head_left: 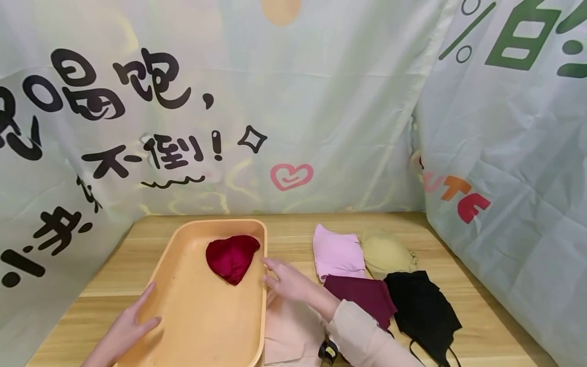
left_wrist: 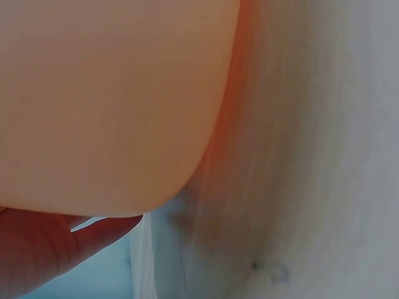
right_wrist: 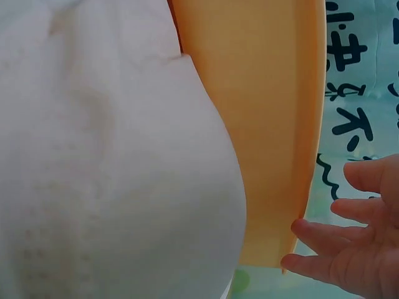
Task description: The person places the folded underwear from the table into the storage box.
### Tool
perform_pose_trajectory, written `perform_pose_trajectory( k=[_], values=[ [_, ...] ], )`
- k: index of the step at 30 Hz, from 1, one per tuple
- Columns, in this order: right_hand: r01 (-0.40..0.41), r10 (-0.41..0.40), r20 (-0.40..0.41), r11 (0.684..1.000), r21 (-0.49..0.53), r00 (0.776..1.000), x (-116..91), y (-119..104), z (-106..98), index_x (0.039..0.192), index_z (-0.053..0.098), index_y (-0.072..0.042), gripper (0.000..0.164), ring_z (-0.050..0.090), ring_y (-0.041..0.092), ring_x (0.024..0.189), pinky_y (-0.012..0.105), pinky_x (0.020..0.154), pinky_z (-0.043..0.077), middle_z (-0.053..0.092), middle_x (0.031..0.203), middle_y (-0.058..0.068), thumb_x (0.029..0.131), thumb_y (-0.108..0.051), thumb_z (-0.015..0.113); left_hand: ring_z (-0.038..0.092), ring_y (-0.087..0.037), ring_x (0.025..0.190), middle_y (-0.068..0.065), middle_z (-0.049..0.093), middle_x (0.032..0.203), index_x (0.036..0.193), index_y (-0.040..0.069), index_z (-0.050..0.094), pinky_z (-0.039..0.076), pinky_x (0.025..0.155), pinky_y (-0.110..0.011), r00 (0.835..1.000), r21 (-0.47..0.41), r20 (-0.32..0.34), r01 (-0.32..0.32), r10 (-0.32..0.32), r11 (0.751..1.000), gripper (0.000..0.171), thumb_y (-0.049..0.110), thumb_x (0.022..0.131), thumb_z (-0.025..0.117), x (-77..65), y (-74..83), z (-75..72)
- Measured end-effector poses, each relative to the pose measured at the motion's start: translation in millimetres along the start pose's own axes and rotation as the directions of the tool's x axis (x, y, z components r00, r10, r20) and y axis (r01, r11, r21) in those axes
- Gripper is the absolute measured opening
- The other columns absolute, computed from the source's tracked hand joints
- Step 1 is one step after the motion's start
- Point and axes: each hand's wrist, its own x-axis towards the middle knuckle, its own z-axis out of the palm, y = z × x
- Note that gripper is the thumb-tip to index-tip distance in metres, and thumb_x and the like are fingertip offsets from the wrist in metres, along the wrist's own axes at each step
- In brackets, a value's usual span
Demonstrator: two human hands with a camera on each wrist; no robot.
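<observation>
An orange-yellow plastic tray point(head_left: 197, 331) stands on the wooden table, its long sides running away from me. Toward its far right corner lies a dark red folded garment point(head_left: 232, 257), rounded like a padded cup. My left hand point(head_left: 126, 323) is at the tray's left side, thumb spread away from the extended fingers; the left wrist view shows its fingers point(left_wrist: 93, 243) against the tray edge. By the right rim is my right hand point(head_left: 289, 280), fingers apart and holding nothing. In the right wrist view its fingertips point(right_wrist: 300, 227) come close to the rim; contact is unclear.
Right of the tray lie a pale pink garment point(head_left: 291, 326), a lilac one point(head_left: 337, 252), an olive one point(head_left: 387, 252), a burgundy one point(head_left: 362, 295) and a black one with straps point(head_left: 422, 311). Printed curtains point(head_left: 344, 127) hang behind and beside the table point(head_left: 105, 275).
</observation>
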Motion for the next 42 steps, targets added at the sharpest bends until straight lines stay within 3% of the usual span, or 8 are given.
perform_pose_trajectory(
  k=[4,9,16,19,23,27,40,42],
  values=[
    [0.001,-0.001,0.009,1.000,-0.023,1.000,-7,-2,1,0.137,0.037,0.000,0.048,0.046,0.027,0.122,0.037,0.105,0.035,0.042,0.139,0.015,0.095,-0.019,0.047,0.009,0.020,0.114,-0.036,0.027,0.138,0.145,0.002,0.017,0.008,0.090,0.004,0.999,0.005,-0.028,-0.037,0.037,0.999,0.079,0.008,0.081,0.064,-0.4,-0.9,1.6],
    [0.008,-0.008,0.006,0.998,-0.060,1.000,-13,-2,1,0.137,0.037,0.000,0.048,0.048,0.026,0.119,0.037,0.104,0.035,0.043,0.138,0.015,0.094,-0.019,0.048,0.017,-0.013,0.130,-0.035,0.025,0.139,0.146,0.004,0.014,0.011,0.100,-0.008,1.000,0.007,-0.008,-0.007,0.007,1.000,0.081,0.009,0.082,0.063,-0.2,-0.9,0.6],
    [-0.002,0.004,0.018,0.996,-0.088,1.000,-19,2,4,0.138,0.035,0.000,0.052,0.052,0.027,0.116,0.036,0.101,0.039,0.045,0.136,0.015,0.093,-0.020,0.051,0.010,0.031,0.101,-0.037,0.029,0.134,0.144,0.001,0.018,0.010,0.082,0.008,0.996,-0.004,-0.055,-0.077,0.077,0.997,0.080,0.006,0.079,0.065,0.1,-4.7,5.9],
    [0.001,0.002,0.030,0.995,-0.099,1.000,-21,5,5,0.138,0.034,0.003,0.054,0.051,0.028,0.116,0.036,0.102,0.039,0.045,0.136,0.017,0.092,-0.019,0.053,0.019,0.002,0.126,-0.036,0.032,0.134,0.143,0.001,0.020,0.020,0.095,-0.003,0.996,0.029,-0.056,-0.061,0.063,0.998,0.081,0.007,0.077,0.066,0.0,-3.4,5.4],
    [-0.005,0.010,0.046,0.995,-0.104,0.999,-23,8,3,0.138,0.033,0.005,0.057,0.049,0.030,0.118,0.038,0.102,0.037,0.044,0.136,0.019,0.091,-0.021,0.054,0.033,-0.054,0.113,-0.037,0.032,0.133,0.142,-0.002,0.020,0.033,0.093,-0.056,0.999,0.033,-0.038,-0.036,0.037,0.999,0.082,0.006,0.075,0.068,1.4,-0.7,2.5],
    [0.000,0.007,0.064,0.994,-0.111,0.998,-25,10,-1,0.137,0.033,0.005,0.058,0.044,0.032,0.123,0.040,0.104,0.035,0.042,0.137,0.020,0.091,-0.023,0.054,0.030,-0.059,0.114,-0.040,0.029,0.133,0.142,-0.002,0.018,0.028,0.084,-0.070,1.000,-0.013,-0.019,-0.025,0.024,1.000,0.083,0.005,0.076,0.067,2.1,0.3,0.1],
    [-0.032,0.045,0.090,0.989,-0.143,0.995,-33,20,-1,0.133,0.042,0.003,0.062,0.053,0.030,0.113,0.039,0.098,0.041,0.058,0.121,0.017,0.083,-0.023,0.066,0.030,-0.060,0.113,-0.040,0.029,0.133,0.142,-0.003,0.017,0.032,0.082,-0.070,1.000,0.011,-0.003,-0.022,0.022,1.000,0.083,0.007,0.077,0.067,2.9,1.5,-2.9],
    [-0.051,0.064,0.097,0.989,-0.138,0.993,-34,22,0,0.133,0.042,0.003,0.063,0.052,0.029,0.114,0.039,0.099,0.041,0.058,0.120,0.016,0.081,-0.024,0.067,0.030,-0.052,0.119,-0.039,0.030,0.133,0.143,-0.001,0.018,0.031,0.101,-0.054,1.000,0.023,-0.015,-0.026,0.026,0.999,0.082,0.007,0.077,0.067,1.8,0.0,-1.6]
  ],
)
